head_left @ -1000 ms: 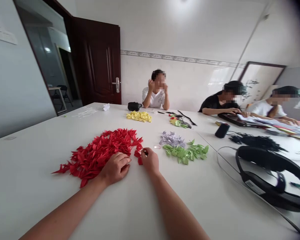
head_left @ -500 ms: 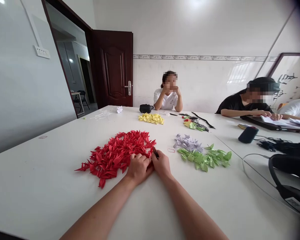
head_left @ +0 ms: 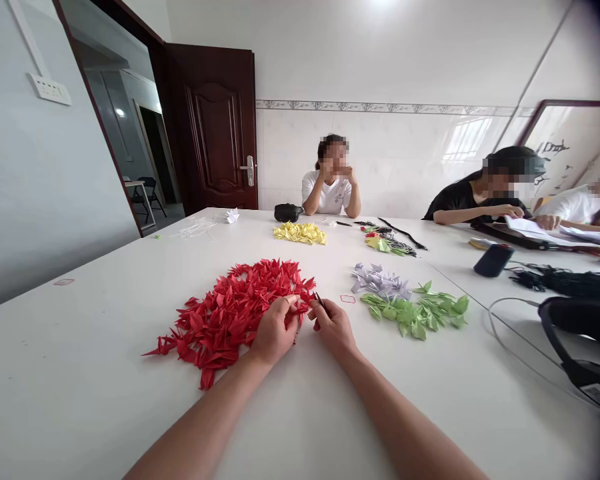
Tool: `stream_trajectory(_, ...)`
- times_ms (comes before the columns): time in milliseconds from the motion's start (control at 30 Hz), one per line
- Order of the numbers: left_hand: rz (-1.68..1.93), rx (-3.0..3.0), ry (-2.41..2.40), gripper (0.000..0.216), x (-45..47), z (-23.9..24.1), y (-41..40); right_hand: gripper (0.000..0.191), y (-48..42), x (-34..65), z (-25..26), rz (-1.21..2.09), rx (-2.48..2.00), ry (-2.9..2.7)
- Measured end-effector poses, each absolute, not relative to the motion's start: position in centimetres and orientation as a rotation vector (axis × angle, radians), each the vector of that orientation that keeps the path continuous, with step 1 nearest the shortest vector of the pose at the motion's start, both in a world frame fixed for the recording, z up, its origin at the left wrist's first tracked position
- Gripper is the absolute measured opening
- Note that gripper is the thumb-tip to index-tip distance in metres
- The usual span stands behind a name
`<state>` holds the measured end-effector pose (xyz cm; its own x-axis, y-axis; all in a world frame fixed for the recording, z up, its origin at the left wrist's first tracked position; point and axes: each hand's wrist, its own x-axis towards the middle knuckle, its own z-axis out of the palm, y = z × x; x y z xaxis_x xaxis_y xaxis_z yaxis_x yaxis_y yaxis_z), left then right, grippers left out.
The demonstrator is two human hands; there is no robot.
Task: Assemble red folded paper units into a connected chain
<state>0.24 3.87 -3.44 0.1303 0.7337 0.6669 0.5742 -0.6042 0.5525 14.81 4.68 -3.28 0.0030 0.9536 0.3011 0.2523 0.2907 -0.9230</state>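
A big heap of red folded paper cranes [head_left: 235, 313] lies on the white table in front of me. At its right edge, my left hand [head_left: 276, 330] is closed with a red paper piece [head_left: 303, 309] at its fingertips, partly hidden by the fingers. Just to the right, my right hand [head_left: 337, 327] grips a slim dark pointed tool [head_left: 321, 303], its tip sticking up past the thumb; its exact kind is unclear. A narrow gap separates the two hands.
Pale purple folded pieces [head_left: 380, 280] and green ones [head_left: 415, 313] lie to the right, yellow ones [head_left: 300, 233] farther back. Headphones [head_left: 575, 333], a dark thread spool [head_left: 493, 260] and black cords [head_left: 570, 285] are at right. A person [head_left: 331, 190] sits opposite; others sit at right.
My hands, close together before, have drawn slightly apart, so the red piece at the left fingertips shows more. The view has shifted a little. At right, a co-worker's hand has lifted some papers.
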Motion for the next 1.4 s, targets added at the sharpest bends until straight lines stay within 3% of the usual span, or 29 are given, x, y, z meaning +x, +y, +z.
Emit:
stream_trajectory(267,1.466,1.682,1.093,0.04,0.1,-2.2,2.5,0.018,2.2,12.7,-3.8,1.137,-0.881,-1.416)
stream_trajectory(500,1.336,1.329,0.899,0.029,1.3,-1.6,1.2,0.033,0.6,12.5,-3.2,1.448,-0.797,-1.077)
stream_trajectory(833,1.493,1.379,1.081,0.035,0.7,-1.5,1.7,0.042,1.1,13.0,-2.9,1.184,-0.906,-1.227)
stream_trajectory(1033,1.493,1.514,1.063,0.019,-0.1,-2.1,2.4,0.034,1.5,13.1,-3.3,1.139,-0.858,-1.334)
stream_trajectory(1400,1.518,1.534,1.127,0.014,-0.6,-2.0,2.8,0.033,1.7,12.7,-3.4,1.108,-0.831,-1.458)
